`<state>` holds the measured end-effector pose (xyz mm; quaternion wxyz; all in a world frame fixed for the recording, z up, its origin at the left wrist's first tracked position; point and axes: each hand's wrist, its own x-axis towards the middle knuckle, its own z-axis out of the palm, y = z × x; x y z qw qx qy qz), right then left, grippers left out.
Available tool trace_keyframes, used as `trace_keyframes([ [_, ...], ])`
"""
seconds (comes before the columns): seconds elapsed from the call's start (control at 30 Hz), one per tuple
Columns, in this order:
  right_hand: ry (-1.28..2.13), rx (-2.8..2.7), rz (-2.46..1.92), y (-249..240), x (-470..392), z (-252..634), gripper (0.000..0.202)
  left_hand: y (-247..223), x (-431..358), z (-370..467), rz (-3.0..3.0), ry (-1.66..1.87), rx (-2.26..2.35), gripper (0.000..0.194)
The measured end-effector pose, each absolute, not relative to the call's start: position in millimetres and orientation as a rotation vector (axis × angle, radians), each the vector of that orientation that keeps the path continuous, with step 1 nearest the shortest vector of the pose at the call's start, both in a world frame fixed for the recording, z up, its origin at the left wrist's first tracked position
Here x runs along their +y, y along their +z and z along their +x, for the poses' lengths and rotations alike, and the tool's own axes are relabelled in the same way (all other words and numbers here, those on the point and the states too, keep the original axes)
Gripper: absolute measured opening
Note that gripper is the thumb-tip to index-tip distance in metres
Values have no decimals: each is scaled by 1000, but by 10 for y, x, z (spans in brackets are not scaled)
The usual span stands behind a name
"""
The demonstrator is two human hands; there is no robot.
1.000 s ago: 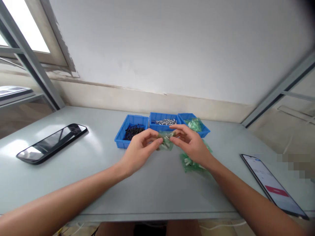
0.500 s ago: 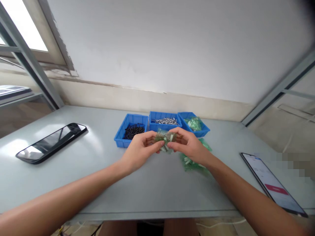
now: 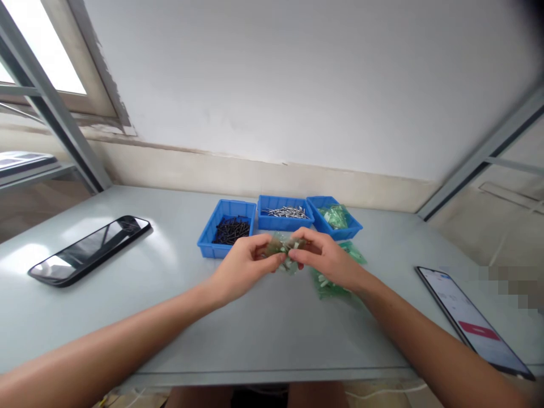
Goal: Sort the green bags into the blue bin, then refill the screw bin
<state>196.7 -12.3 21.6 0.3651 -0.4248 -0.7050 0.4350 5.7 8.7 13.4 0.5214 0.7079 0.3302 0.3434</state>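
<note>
One small see-through green bag [image 3: 290, 267] is held up in the middle of the frame, above the grey table [image 3: 255, 340]. Its left side is pinched between the thumb and fingers of the left hand [image 3: 244, 263], and its right side is pinched the same way by the right hand [image 3: 329, 258]. Small pale bits can be seen inside it.

As for how far things have got, the bag seems to be filled, at least in part, and has not been put down. Whether its top is shut cannot be told, as it is covered by fingers. Some bagging looks done, since green bags [image 3: 335, 216] are piled in the right blue tray [image 3: 351, 232]. Plenty seems to be left, as loose pieces are kept in the other two trays.

Three blue trays can be counted near the center. Black screws [image 3: 232, 229] are heaped in the left blue tray [image 3: 208, 249] and thin silver pieces [image 3: 289, 212] in the middle blue tray [image 3: 280, 221], too many to count. Two patches of green bag [image 3: 325, 286] are seen by the right wrist; whether they are joined is hidden. One phone [image 3: 471, 317] is seen at lower right, and one black phone-like device [image 3: 89, 249] at left.
</note>
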Motion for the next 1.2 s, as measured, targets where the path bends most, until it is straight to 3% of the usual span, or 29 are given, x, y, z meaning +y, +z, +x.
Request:
trace_keyframes([
  [0.3,937,-1864,-1141,198,-119,1957,15,97,71,82,1700,812,799,16],
  [0.57,1214,-1751,-1065,205,-92,1991,25,210,66,74,1642,868,743,11],
  [0.9,1168,-1727,-1032,188,-61,1987,15,175,110,51,1659,895,801,18],
  [0.97,996,-1744,-1103,158,-51,1981,19,153,121,55,1613,895,799,16],
  [1.1,332,-1771,-1215,95,-64,1960,21,132,118,77,1495,974,774,17],
  [1.2,321,-1930,-1159,88,-103,1934,14,154,82,79,1513,964,742,21],
])
